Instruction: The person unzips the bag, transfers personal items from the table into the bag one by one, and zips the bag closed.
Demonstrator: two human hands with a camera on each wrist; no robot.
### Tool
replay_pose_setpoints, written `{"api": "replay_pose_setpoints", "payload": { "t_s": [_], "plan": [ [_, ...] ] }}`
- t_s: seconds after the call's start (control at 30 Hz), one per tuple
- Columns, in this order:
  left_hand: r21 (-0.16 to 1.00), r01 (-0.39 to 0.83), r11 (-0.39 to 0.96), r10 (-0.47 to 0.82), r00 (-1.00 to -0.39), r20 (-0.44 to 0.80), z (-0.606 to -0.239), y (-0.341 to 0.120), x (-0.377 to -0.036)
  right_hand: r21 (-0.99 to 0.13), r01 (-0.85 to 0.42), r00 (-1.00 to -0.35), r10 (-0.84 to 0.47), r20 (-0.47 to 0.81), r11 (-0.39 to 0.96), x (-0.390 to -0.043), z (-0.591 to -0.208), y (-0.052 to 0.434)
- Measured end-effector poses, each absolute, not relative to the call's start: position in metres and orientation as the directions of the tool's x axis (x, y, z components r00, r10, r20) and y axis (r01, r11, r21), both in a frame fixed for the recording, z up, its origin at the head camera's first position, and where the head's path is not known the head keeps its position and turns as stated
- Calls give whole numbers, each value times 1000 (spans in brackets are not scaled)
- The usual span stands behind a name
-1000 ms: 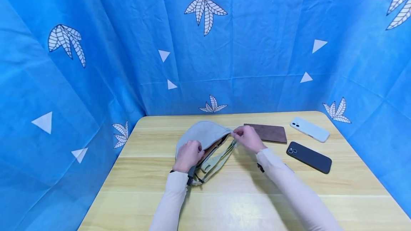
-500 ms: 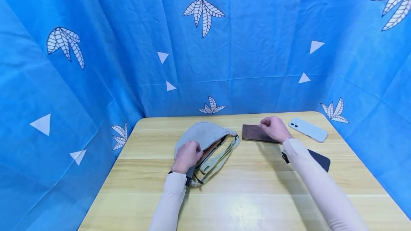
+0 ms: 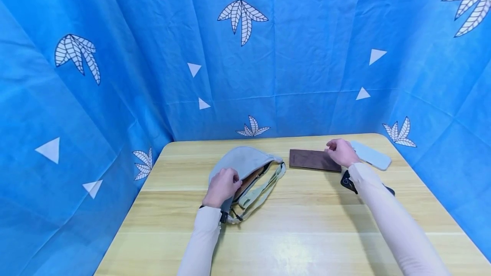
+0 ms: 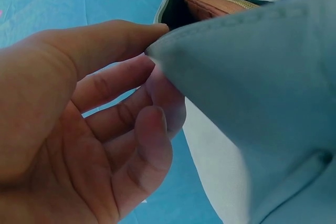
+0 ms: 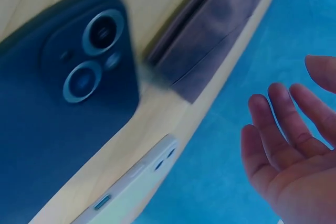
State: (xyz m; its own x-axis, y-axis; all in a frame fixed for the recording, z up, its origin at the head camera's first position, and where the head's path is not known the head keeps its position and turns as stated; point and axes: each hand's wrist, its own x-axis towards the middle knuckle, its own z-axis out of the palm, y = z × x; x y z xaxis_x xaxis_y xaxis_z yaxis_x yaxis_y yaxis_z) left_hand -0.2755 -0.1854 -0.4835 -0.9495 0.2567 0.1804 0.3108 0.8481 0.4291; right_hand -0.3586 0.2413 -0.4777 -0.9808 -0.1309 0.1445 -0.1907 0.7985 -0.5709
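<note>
A light grey waist bag (image 3: 243,159) lies on the table with its mouth gaping toward the front right. My left hand (image 3: 221,187) pinches the edge of its opening between thumb and fingers, as the left wrist view shows. Inside the bag a brown piece (image 4: 218,4) with a gold zip pull is partly visible. My right hand (image 3: 342,152) hovers, fingers loosely bent and holding nothing, between a dark brown long wallet (image 3: 312,159) and a pale blue-white phone (image 3: 372,155). Below that wrist lies a black phone (image 5: 52,140), partly covered by the sleeve in the head view.
The bag's pale green strap (image 3: 264,191) is looped in front of its opening. Wooden tabletop (image 3: 291,233) stretches toward the front. A blue patterned curtain (image 3: 307,54) hangs behind the table and along both sides.
My right hand has let go of the bag's right end and moved right, passing over the wallet toward the pale phone. The left hand stays at the bag's opening.
</note>
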Motion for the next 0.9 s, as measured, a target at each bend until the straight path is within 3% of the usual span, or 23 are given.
{"api": "replay_pose_setpoints", "payload": {
  "t_s": [0.57,0.9],
  "plan": [
    [455,309,835,261,-951,166,-481,-188,-276,-500,-137,-990,-133,44,855,-367,-502,258],
    [472,301,829,259,-954,153,-481,-190,-276,-439,-167,-979,-200,-29,883,-372,-511,259]
  ]
}}
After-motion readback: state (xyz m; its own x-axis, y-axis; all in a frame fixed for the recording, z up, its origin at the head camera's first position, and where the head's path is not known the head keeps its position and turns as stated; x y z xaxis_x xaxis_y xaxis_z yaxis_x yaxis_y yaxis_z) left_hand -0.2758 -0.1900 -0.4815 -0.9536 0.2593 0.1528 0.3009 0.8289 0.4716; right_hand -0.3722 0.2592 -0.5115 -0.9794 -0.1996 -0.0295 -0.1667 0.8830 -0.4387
